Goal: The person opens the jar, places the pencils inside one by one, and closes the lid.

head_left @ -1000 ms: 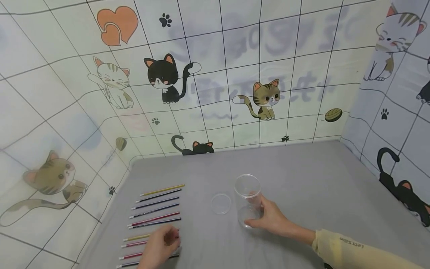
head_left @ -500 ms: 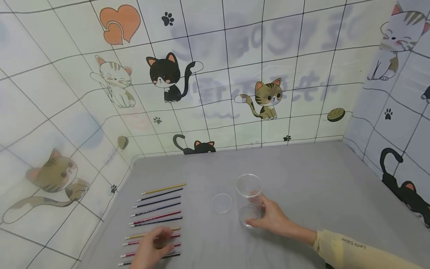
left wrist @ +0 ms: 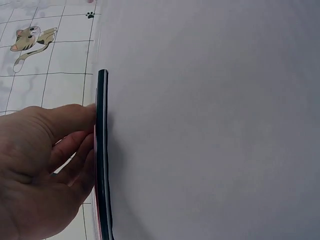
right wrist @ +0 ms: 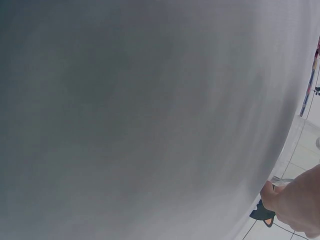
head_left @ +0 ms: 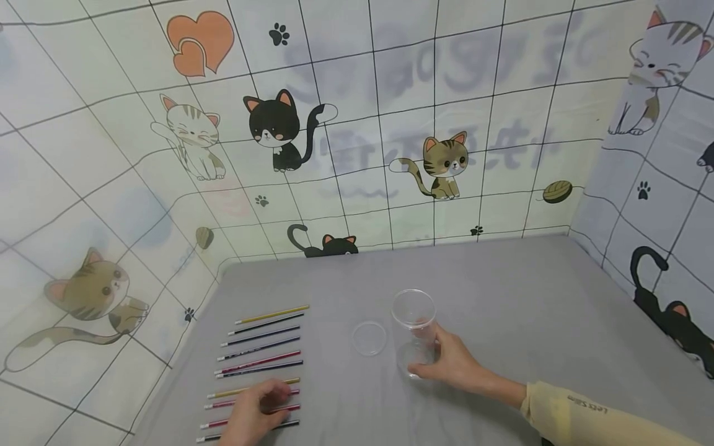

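Close above the lower group of pencils in the head view is my left hand, its thumb and fingers apart and gently bent. The fingertips are right over two red pencils, and the hand covers part of a black pencil. In the left wrist view a dark pencil crosses in front of the fingertips. My right hand grips a clear, upright plastic jar low on its side, thumb in front and fingers behind. The right wrist view catches only part of that hand at its edge.
A round clear lid lies flat left of the jar. Farther back on the grey tabletop, more pencils lie in a row, with a yellow pencil at the back. A cat-print tiled cloth encloses the table.
My left hand has drawn back a little to the left and its thumb and fingers have spread apart over the pencils. The right hand stays on the jar.
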